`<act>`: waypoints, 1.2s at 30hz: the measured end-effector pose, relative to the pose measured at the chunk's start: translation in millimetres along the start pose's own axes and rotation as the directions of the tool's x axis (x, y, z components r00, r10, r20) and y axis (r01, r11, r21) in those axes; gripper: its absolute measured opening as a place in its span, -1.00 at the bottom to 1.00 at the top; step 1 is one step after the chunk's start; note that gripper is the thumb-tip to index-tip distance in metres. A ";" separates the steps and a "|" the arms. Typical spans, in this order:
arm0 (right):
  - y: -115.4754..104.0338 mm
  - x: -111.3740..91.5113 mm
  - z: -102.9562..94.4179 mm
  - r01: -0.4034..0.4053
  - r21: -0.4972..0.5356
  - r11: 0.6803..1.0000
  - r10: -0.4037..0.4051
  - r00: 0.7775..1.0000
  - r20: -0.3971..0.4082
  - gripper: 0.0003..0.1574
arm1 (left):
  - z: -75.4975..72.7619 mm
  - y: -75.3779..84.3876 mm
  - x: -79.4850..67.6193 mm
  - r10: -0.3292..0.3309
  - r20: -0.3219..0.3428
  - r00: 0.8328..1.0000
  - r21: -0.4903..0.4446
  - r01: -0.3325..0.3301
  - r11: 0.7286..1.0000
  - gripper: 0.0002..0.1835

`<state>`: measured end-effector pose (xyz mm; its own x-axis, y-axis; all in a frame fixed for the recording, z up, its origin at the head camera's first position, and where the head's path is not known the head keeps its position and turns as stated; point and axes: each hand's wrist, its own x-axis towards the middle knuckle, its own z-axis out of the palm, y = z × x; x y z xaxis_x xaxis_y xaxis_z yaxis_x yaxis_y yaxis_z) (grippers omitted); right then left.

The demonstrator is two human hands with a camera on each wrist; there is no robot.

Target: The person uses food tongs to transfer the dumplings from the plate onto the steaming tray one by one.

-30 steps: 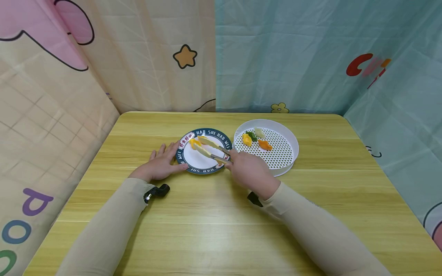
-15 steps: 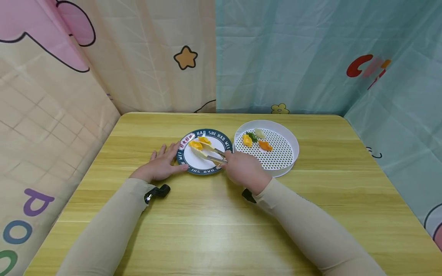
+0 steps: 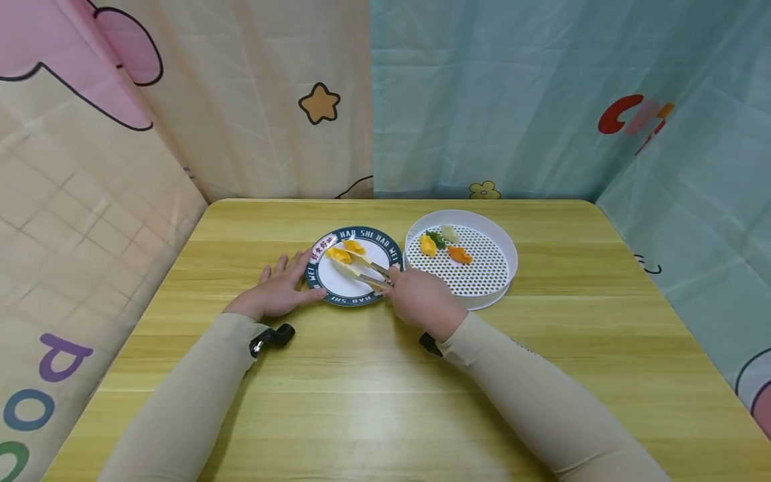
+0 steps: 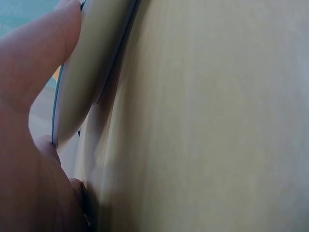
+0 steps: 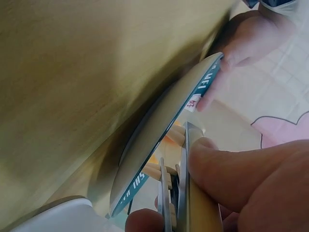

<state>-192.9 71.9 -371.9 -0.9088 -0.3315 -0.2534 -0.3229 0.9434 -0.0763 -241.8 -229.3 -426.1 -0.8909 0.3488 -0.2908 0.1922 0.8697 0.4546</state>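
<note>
In the head view, a white plate [image 3: 352, 300] with a dark green lettered rim lies on the wooden table. My left hand [image 3: 277, 288] is at the plate's left side, fingers spread and the thumb on the rim. My right hand [image 3: 429, 302] grips metal tongs [image 3: 375, 282] with pale tips, their two arms apart over the plate. Two yellow dumpling-shaped pieces lie there: one yellow dumpling [image 3: 338, 255] right by the tongs' tips, another yellow dumpling [image 3: 354, 247] just behind. In the right wrist view, my thumb presses the outside of one tong arm [image 5: 183, 169].
Right of the plate stands a round white perforated tray [image 3: 508, 258] with a raised wall. It holds a yellow dumpling [image 3: 428, 246], a green one, a whitish one and an orange dumpling [image 3: 460, 255]. Printed curtains hang behind and beside the table [image 3: 361, 402].
The tongs have drawn off the yellow dumplings a little toward me, and both dumplings now show more fully on the plate. My right hand shifted slightly left; my left hand stayed at the rim.
</note>
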 end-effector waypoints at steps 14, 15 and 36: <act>-0.6 -0.3 0.0 -0.015 0.000 1.000 0.015 1.000 0.006 -0.39 | 0.0 -1.1 0.9 0.005 -0.003 1.000 0.005 -0.005 1.000 0.25; -0.8 -0.2 -0.1 -0.017 0.004 1.000 0.017 1.000 0.007 -0.38 | -0.2 -1.0 0.8 0.005 -0.002 1.000 0.005 -0.005 1.000 0.24; 6.2 -4.4 5.2 0.043 0.018 0.999 -0.041 0.996 -0.084 -0.50 | -0.1 -0.2 -1.3 0.001 0.000 1.000 -0.010 -0.001 1.000 0.24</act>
<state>-189.5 79.3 -376.2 -0.9136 -0.3701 -0.1685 -0.3567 0.9283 -0.1048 -240.7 -229.9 -425.7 -0.8906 0.3499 -0.2905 0.1891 0.8658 0.4632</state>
